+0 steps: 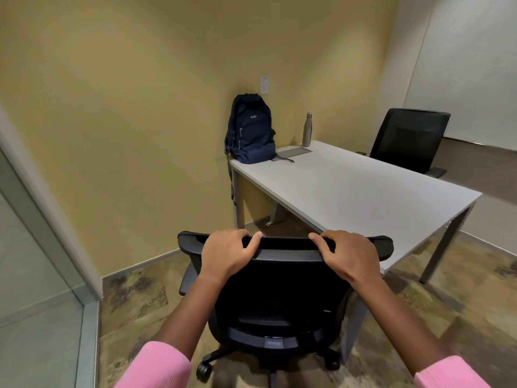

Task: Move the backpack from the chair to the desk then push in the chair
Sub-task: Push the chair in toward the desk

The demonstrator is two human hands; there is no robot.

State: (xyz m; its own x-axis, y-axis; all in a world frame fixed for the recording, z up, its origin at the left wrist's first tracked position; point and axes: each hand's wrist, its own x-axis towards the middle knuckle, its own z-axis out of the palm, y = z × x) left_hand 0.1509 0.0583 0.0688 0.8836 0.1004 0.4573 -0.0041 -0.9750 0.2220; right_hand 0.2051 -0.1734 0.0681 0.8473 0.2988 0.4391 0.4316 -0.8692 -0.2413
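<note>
Across the desk (pixel 349 191) stands the backpack (pixel 251 130), well beyond both hands (pixel 229 254) gripping the chair (pixel 285 289).

Navy backpack (pixel 251 130) — black chair (pixel 282 292)

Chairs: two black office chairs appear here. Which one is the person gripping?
The near chair, its backrest top held by the left hand and right hand. The far chair beyond the desk stands untouched.

A backpack (pixel 251 130) stands on the desk's (pixel 363 191) far left corner, a bottle (pixel 307 130) to its right; one chair (pixel 279 292) sits before the desk, a second chair (pixel 408 140) behind.
</note>
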